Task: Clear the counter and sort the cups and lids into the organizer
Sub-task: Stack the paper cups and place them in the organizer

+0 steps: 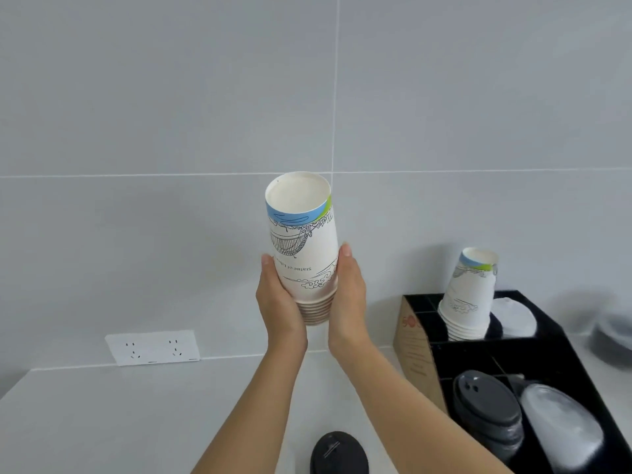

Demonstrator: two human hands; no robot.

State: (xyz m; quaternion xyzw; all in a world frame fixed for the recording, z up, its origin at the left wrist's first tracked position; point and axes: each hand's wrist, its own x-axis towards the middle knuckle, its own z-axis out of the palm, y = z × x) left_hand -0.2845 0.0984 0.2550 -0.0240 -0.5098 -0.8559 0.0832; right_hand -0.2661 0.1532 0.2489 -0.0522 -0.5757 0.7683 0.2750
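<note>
Hands: left hand [280, 299] and right hand [349, 295] clasp inverted cup stack [302, 248] above counter [102, 422], fingers pressed together | organizer [547, 357]: second cup stack [470, 295], grey lids [485, 401] | black lid [338, 453] on counter

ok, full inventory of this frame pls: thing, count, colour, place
held cup stack: one stack, upside down, white with blue-green band and line drawings, raised above the counter between both hands
second cup stack: one stack, upside down, same print, in a rear slot of the organizer
organizer: one, black, right side of the counter
dark lids: one stack, grey, front organizer slot
clear lids: one stack, translucent, front slot right of the dark lids
white lids: count unclear, rear slot beside the second cup stack
loose lid: one, black, on the counter at bottom centre
wall socket: one double plate, white, wall at left
left hand: on the stack's left side
right hand: on its right side
</note>
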